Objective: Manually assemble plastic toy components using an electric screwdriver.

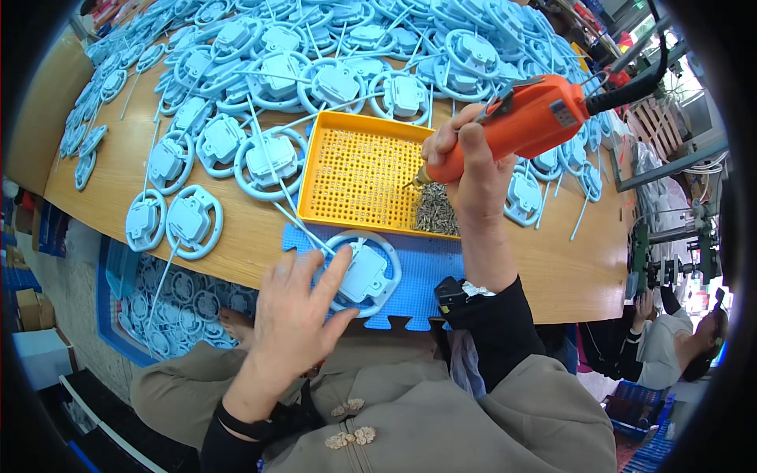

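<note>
Hands at work over a wood-topped counter: the left hand lies open with fingers spread, thumb and forefinger at the left side of a light-blue ring-shaped part, while the right hand is wrapped firmly around an orange electric screwdriver. How hard the left fingers press on the part cannot be told. The part, a round frame with a boxy center and a thin tail running off to the far left, rests on a blue foam mat at the near edge of the counter. Just beyond it sits a yellow perforated tray, loose metal screws heaped at its right end. The screwdriver points left and down, its bit over the tray beside the heap; whether the tip touches a screw is unclear. A black cable leads from the tool's rear toward the far right. A deep pile of matching blue parts spreads across the far side of the counter, with a few lying singly to the left of the tray. Below the counter at left, a blue bin holds more ring-shaped parts. At right, another person sits near machinery.
</note>
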A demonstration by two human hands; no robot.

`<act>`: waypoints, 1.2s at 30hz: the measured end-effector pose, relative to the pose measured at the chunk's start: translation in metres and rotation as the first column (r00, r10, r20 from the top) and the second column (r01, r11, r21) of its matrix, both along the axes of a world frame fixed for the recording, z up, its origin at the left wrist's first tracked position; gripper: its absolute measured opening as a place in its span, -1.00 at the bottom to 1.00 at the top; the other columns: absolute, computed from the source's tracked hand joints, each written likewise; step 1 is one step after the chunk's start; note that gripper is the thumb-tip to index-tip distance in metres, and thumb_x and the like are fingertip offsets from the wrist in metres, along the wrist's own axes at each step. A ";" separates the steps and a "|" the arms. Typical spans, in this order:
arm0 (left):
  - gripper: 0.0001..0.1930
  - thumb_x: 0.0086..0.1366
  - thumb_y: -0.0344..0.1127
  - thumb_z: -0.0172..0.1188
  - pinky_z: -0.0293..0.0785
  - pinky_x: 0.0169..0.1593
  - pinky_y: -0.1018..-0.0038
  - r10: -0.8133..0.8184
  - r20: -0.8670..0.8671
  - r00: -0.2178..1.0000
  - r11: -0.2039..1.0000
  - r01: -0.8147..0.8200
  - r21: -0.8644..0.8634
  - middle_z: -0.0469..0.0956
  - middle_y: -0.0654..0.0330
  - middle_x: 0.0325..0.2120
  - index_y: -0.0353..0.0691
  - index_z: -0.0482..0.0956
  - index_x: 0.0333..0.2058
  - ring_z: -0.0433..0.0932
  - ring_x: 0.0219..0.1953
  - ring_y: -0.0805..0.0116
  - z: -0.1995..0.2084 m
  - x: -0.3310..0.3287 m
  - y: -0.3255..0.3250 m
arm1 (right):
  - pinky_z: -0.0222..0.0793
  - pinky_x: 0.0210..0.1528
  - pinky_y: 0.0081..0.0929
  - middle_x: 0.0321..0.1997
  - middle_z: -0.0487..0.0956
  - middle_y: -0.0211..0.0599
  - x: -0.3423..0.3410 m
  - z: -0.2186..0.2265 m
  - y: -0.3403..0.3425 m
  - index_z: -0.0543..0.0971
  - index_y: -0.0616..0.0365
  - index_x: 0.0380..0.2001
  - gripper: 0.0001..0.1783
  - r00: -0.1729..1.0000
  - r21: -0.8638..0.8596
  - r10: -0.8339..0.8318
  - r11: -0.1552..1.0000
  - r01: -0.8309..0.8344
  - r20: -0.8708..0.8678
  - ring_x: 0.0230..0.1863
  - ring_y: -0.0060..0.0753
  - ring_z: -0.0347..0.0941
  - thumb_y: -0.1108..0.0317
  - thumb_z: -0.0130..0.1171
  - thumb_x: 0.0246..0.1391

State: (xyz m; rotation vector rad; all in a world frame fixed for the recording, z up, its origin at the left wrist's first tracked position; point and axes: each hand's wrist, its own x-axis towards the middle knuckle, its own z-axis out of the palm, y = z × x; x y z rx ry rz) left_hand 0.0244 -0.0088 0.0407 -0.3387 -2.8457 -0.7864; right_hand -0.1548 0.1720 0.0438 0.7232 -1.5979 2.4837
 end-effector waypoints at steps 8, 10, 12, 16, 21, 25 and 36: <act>-0.32 -0.29 -0.16 0.46 0.13 0.08 0.16 -0.043 -0.020 0.999 0.998 0.042 -0.054 0.34 0.03 -0.10 -0.23 0.45 -0.11 0.31 -0.03 0.07 0.002 -0.016 0.007 | 0.36 -0.42 -0.41 -0.52 0.45 -0.32 0.001 -0.003 0.000 0.38 0.14 -0.34 -0.76 1.000 -0.018 0.002 1.000 -0.001 0.008 -0.57 -0.44 0.38 0.25 0.19 0.10; -0.35 -0.29 -0.16 0.47 0.18 0.05 0.17 0.022 -0.085 0.996 0.999 -0.024 -0.027 0.33 0.02 -0.10 -0.28 0.41 -0.18 0.32 -0.03 0.05 -0.011 -0.010 0.016 | 0.36 -0.42 -0.41 -0.52 0.45 -0.31 0.002 -0.003 0.001 0.39 0.14 -0.32 -0.75 1.000 -0.006 -0.011 1.000 0.011 0.020 -0.57 -0.44 0.38 0.24 0.20 0.10; -0.33 -0.26 -0.16 0.47 0.25 0.00 0.20 0.214 -0.042 0.976 0.977 -0.212 0.037 0.33 0.02 -0.11 -0.31 0.40 -0.15 0.32 -0.05 0.02 -0.019 -0.004 0.021 | 0.36 -0.41 -0.40 -0.52 0.45 -0.31 0.004 0.001 -0.003 0.39 0.15 -0.31 -0.72 1.000 -0.005 -0.025 1.000 0.025 0.016 -0.57 -0.43 0.38 0.21 0.21 0.10; -0.36 -0.23 -0.15 0.46 0.27 -0.05 0.21 0.241 -0.008 0.970 0.970 -0.241 0.020 0.31 0.03 -0.14 -0.22 0.42 -0.13 0.33 -0.08 0.02 -0.015 -0.007 0.027 | 0.34 -0.41 -0.37 -0.50 0.44 -0.33 0.010 0.022 0.002 0.40 0.14 -0.27 -0.61 0.994 -0.041 -0.045 0.998 0.042 -0.099 -0.57 -0.44 0.36 0.06 0.21 0.10; -0.35 -0.25 -0.10 0.45 0.20 -0.17 0.27 0.260 0.016 0.966 0.966 -0.260 -0.006 0.30 0.08 -0.20 -0.15 0.43 -0.13 0.31 -0.10 0.10 -0.017 -0.013 0.026 | 0.32 -0.48 -0.45 -0.55 0.35 -0.40 0.053 0.044 -0.003 0.36 0.12 -0.23 -0.41 0.982 0.032 0.169 0.986 -0.167 -0.087 -0.61 -0.50 0.33 -0.20 0.16 0.04; -0.36 -0.25 -0.10 0.45 0.19 -0.15 0.26 0.263 0.031 0.964 0.965 -0.263 0.001 0.29 0.09 -0.20 -0.15 0.43 -0.13 0.31 -0.09 0.11 -0.018 -0.010 0.027 | 0.34 -0.59 -0.48 -0.55 0.38 -0.34 0.079 0.033 -0.009 0.36 0.19 -0.25 -0.39 0.957 0.067 0.289 0.955 -0.287 -0.016 -0.69 -0.48 0.32 -0.17 0.21 0.02; -0.41 -0.25 -0.07 0.47 0.14 -0.16 0.26 0.257 -0.018 0.966 0.966 -0.257 0.019 0.31 0.10 -0.18 -0.14 0.46 -0.21 0.28 -0.12 0.14 -0.019 -0.008 0.026 | 0.33 -0.62 -0.49 -0.59 0.41 -0.30 0.089 0.018 -0.020 0.37 0.20 -0.30 -0.48 0.980 0.118 0.197 0.974 -0.192 -0.037 -0.67 -0.43 0.34 -0.01 0.32 -0.02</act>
